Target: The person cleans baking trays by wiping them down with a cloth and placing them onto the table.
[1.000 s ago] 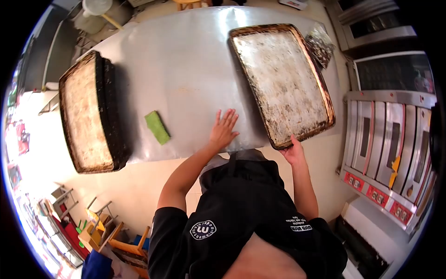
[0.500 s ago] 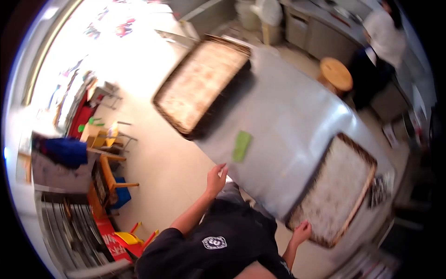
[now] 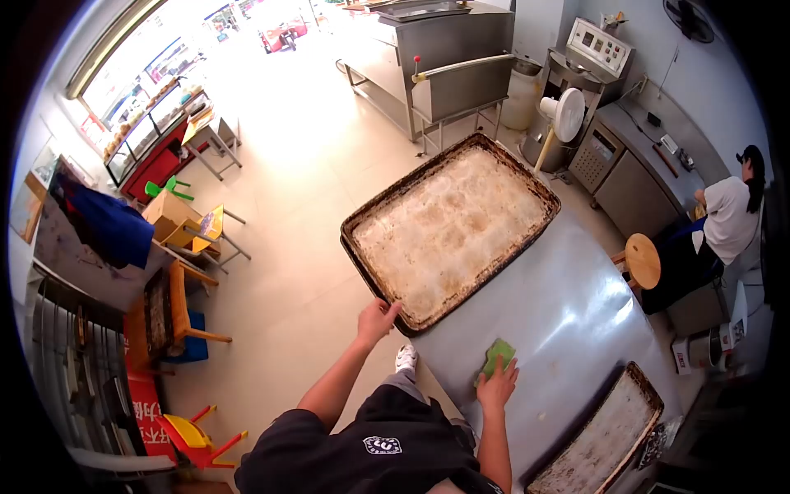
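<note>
A large worn baking tray, with pale crust and dark rims, tops a stack at the far left end of the metal table. My left hand grips this tray's near corner, thumb over the rim. My right hand lies on the green cloth on the table, fingers spread, covering its lower part. Whether those fingers grip the cloth is not clear. Another stained tray rests at the table's right end, away from both hands.
A seated person is at a counter on the right, by a round wooden stool. A plastic bag lies beside the right tray. Beyond the left tray stand a steel cabinet and a white-lidded bin.
The view has swung left. My right hand has left the right tray and come onto the green cloth. My left hand has moved from over the table to the left tray's corner.
</note>
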A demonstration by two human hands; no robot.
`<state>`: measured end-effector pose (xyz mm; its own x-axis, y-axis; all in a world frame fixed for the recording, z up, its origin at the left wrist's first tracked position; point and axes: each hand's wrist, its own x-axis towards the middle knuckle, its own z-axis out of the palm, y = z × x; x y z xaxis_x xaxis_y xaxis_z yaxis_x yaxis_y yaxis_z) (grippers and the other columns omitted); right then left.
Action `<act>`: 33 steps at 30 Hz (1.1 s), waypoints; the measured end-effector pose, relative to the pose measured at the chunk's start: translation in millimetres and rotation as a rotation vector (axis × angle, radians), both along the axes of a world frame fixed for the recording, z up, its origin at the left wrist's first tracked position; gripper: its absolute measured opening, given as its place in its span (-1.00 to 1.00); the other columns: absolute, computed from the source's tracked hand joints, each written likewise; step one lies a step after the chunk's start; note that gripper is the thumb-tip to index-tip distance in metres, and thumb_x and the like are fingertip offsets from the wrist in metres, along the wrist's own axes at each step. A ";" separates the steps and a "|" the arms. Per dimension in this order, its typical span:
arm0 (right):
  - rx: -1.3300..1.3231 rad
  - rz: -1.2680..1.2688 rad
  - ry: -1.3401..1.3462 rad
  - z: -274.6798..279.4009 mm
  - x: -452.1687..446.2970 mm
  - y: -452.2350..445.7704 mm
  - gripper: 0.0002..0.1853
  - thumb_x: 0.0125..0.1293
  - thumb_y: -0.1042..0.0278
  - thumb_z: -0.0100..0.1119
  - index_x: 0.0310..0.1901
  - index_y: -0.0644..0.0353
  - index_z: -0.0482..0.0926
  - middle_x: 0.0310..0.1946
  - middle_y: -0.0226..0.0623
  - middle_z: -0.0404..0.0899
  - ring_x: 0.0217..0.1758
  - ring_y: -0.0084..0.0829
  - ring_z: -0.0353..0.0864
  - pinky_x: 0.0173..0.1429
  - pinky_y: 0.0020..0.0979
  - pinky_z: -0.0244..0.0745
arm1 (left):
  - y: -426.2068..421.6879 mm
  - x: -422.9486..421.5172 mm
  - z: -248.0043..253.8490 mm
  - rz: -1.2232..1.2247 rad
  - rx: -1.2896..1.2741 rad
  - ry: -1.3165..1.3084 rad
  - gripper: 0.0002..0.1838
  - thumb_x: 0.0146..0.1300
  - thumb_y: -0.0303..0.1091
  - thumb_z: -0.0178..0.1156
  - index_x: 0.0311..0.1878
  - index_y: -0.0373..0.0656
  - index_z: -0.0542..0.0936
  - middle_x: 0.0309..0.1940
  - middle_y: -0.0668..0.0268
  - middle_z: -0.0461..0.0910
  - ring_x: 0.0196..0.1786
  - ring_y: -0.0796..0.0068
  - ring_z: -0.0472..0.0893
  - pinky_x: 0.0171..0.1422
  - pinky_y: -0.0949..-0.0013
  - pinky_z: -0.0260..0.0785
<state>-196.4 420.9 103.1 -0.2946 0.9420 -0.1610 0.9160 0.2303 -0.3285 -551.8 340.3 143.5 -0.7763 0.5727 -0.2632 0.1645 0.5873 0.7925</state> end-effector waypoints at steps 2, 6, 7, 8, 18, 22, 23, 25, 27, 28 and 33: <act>-0.049 -0.035 -0.095 -16.6 -26.9 2.7 -0.17 0.20 0.25 0.45 0.51 0.03 0.33 0.56 0.19 0.15 0.53 0.25 0.22 0.43 0.04 0.38 | 5.6 -15.2 -1.1 -0.111 -0.100 0.046 -0.42 0.33 0.21 0.33 -0.38 -0.24 0.60 -0.65 0.22 0.65 -0.62 0.38 0.67 -0.47 0.31 0.51; 0.076 -0.090 -0.043 -53.3 -31.9 3.9 -0.30 0.08 0.36 0.49 0.33 0.06 0.52 0.45 0.06 0.34 0.36 0.16 0.38 0.31 0.02 0.48 | 13.4 -24.1 10.3 -0.211 -0.198 0.048 -0.40 0.32 0.19 0.34 -0.36 -0.30 0.67 -0.65 0.19 0.65 -0.64 0.33 0.68 -0.46 0.27 0.52; 0.103 -0.113 -0.067 -55.2 -32.5 6.8 -0.34 0.05 0.37 0.50 0.27 0.07 0.57 0.42 0.03 0.39 0.30 0.13 0.42 0.28 0.01 0.50 | 18.3 -27.2 11.3 -0.246 -0.214 0.012 -0.41 0.32 0.17 0.35 -0.38 -0.33 0.68 -0.65 0.17 0.65 -0.65 0.33 0.68 -0.50 0.26 0.51; 0.081 -0.123 -0.048 -51.0 -32.4 12.9 -0.36 0.06 0.37 0.50 0.25 0.07 0.59 0.40 0.03 0.41 0.27 0.12 0.44 0.26 -0.01 0.52 | 20.2 -24.5 12.0 -0.173 -0.171 -0.066 -0.43 0.32 0.09 0.37 -0.41 -0.36 0.67 -0.65 0.16 0.64 -0.64 0.32 0.69 -0.56 0.26 0.48; 0.098 -0.204 0.387 -72.5 5.4 22.5 -0.72 0.17 0.51 0.24 -0.08 0.09 0.74 0.17 -0.18 0.63 0.11 -0.02 0.59 0.14 -0.07 0.60 | 17.7 -0.2 -9.7 0.236 0.260 -0.290 -0.68 0.26 -0.35 0.32 -0.51 -0.15 0.40 -0.68 0.40 0.36 -0.69 0.53 0.31 -0.62 0.40 0.16; 0.211 -0.553 0.782 -5.3 64.9 18.8 -0.67 0.24 0.64 0.11 0.01 0.18 0.69 0.10 -0.13 0.67 0.10 -0.06 0.65 0.13 -0.15 0.58 | 18.9 -4.4 -20.6 0.205 0.226 -0.311 -0.73 0.38 -0.26 0.32 -0.37 -0.15 0.49 -0.61 0.35 0.49 -0.67 0.57 0.38 -0.61 0.46 0.20; 0.286 -0.682 0.816 9.8 88.9 11.9 -0.65 0.27 0.66 0.10 0.05 0.18 0.68 0.11 -0.12 0.66 0.11 -0.06 0.65 0.13 -0.16 0.57 | 17.6 -6.0 -23.6 0.176 0.230 -0.298 -0.71 0.39 -0.23 0.33 -0.37 -0.16 0.50 -0.60 0.33 0.51 -0.68 0.56 0.40 -0.62 0.47 0.21; 0.486 -0.866 0.752 14.2 139.7 -6.9 -0.59 0.30 0.70 0.07 0.15 0.19 0.63 0.15 -0.09 0.64 0.12 -0.04 0.65 0.16 -0.19 0.57 | 17.2 -9.8 -22.8 0.099 0.151 -0.239 -0.61 0.41 -0.12 0.35 -0.38 -0.21 0.48 -0.57 0.28 0.56 -0.68 0.53 0.44 -0.65 0.47 0.25; 0.662 -0.949 0.493 3.1 195.6 -32.6 -0.51 0.31 0.72 0.06 0.26 0.18 0.57 0.20 -0.04 0.61 0.15 -0.01 0.64 0.24 -0.20 0.55 | 21.0 -1.4 -12.1 0.084 0.084 -0.171 -0.58 0.41 -0.10 0.36 -0.39 -0.23 0.47 -0.56 0.27 0.56 -0.67 0.52 0.46 -0.65 0.48 0.26; 0.699 -0.978 0.337 -13.2 217.0 -52.1 -0.48 0.32 0.72 0.07 0.30 0.16 0.55 0.23 -0.03 0.60 0.19 0.01 0.62 0.29 -0.20 0.52 | 21.6 1.6 -10.7 0.073 0.098 -0.171 -0.57 0.40 -0.09 0.36 -0.39 -0.23 0.47 -0.57 0.27 0.55 -0.67 0.52 0.46 -0.65 0.48 0.26; 0.423 -1.198 0.114 -82.3 216.8 -85.0 -0.38 0.35 0.71 0.06 0.46 0.20 0.40 0.48 0.07 0.33 0.44 0.20 0.31 0.47 0.00 0.31 | 26.1 -3.2 -8.7 0.110 0.050 -0.227 -0.55 0.36 -0.07 0.42 -0.40 -0.22 0.46 -0.60 0.33 0.49 -0.68 0.56 0.43 -0.65 0.51 0.25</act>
<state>20.4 335.8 20.8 0.7796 0.5981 0.1856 0.5939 -0.6119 -0.5224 -555.0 366.4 134.8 -0.7590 0.5046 -0.4115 -0.0841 0.5507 0.8304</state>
